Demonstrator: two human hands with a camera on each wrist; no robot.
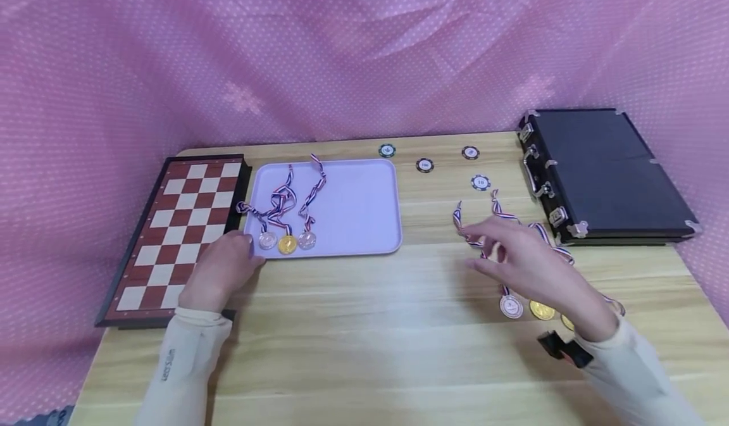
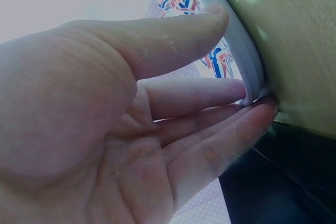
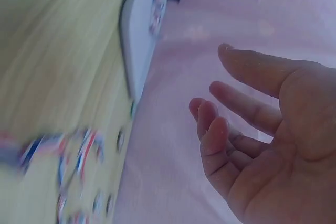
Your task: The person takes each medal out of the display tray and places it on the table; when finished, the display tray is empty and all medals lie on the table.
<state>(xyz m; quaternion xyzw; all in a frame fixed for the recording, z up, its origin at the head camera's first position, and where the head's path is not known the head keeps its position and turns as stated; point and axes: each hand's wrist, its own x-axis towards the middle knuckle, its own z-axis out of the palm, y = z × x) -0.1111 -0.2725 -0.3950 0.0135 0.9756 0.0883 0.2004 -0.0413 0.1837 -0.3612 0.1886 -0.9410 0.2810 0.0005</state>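
My left hand (image 1: 219,271) holds the near left corner of a white tray (image 1: 355,211), its thumb and fingers on either side of the rim (image 2: 247,56). Two silver medals and one gold medal (image 1: 287,244) lie along the tray's near left part, their striped ribbons (image 1: 313,195) stretching toward the back. Above more medals at the right, my right hand (image 1: 512,255) hovers with loosely bent fingers and nothing in its grasp. Below it on the table are a silver medal (image 1: 511,306) and gold medals (image 1: 542,310), partly hidden by the hand and wrist.
At the left, a brown and white checkered board (image 1: 188,214) stands beside the tray. A black case (image 1: 606,173) with metal clasps occupies the back right. Several round chips (image 1: 424,165) are scattered between tray and case. A pink curtain (image 1: 342,52) hangs behind the table.
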